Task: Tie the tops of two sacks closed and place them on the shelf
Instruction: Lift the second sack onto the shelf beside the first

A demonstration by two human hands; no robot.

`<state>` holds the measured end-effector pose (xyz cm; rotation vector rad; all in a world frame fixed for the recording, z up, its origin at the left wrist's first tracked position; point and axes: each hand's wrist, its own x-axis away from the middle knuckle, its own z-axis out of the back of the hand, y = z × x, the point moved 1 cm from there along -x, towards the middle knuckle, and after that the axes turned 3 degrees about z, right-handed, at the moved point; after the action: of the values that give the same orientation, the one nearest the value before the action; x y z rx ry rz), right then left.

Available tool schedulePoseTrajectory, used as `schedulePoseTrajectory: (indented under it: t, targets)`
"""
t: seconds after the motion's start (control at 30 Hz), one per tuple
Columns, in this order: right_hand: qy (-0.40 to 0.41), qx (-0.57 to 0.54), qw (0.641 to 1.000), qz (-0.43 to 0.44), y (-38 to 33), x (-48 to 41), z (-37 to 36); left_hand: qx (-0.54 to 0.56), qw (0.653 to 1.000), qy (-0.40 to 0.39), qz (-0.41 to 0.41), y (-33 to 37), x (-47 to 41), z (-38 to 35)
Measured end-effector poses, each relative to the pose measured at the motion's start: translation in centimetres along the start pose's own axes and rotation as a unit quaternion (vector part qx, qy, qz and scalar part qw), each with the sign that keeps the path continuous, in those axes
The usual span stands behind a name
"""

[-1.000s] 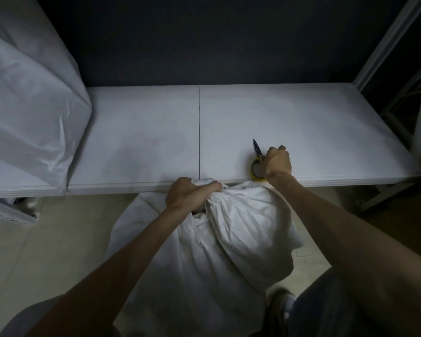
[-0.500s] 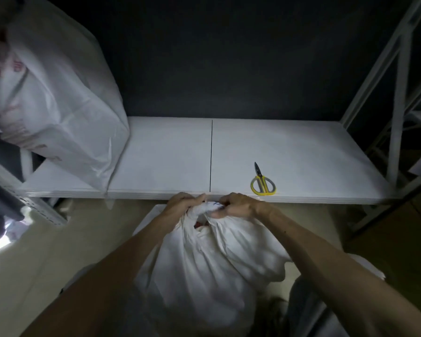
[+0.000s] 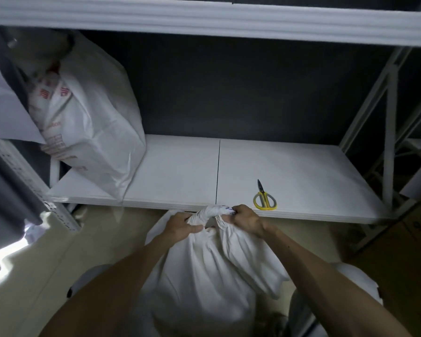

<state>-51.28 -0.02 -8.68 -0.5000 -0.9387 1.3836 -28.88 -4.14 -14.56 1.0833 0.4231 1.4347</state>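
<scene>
A full white sack (image 3: pixel 212 271) stands on the floor in front of the white shelf (image 3: pixel 301 166). Its top is gathered into a twisted neck just below the shelf's front edge. My left hand (image 3: pixel 180 226) grips the left side of that neck. My right hand (image 3: pixel 246 218) grips the right side, fingers curled round the bunched cloth. A second white sack (image 3: pixel 93 117) with red print stands on the left end of the shelf, leaning against the frame.
Yellow-handled scissors (image 3: pixel 264 199) lie on the shelf near its front edge, just right of my right hand. An upper shelf beam (image 3: pixel 204 18) runs overhead. White frame struts (image 3: pixel 389 132) stand at the right. A cardboard box (image 3: pixel 404 251) sits on the floor, right.
My right hand left the scissors on the shelf and came down to the sack's neck. Both hands now hold the gathered top. The camera tilted up, showing more of the shelf.
</scene>
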Motion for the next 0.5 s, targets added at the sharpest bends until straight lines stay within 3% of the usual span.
schedulePoseTrajectory:
  t: [0.27, 0.4, 0.5]
  targets:
    - [-0.036, -0.003, 0.999, 0.037, -5.1, 1.8, 4.7, -0.047, 0.991, 0.099, -0.072, 5.3, 3.7, 2.9]
    - [-0.106, -0.052, 0.991, 0.057, -7.7, 2.9, 6.0, -0.035, 0.982, 0.136, -0.126, 9.6, 5.5, 5.5]
    - [-0.037, 0.021, 0.995, 0.088, -8.8, 2.0, 6.1, -0.022, 0.976, 0.167, -0.141, 12.4, 6.6, 7.6]
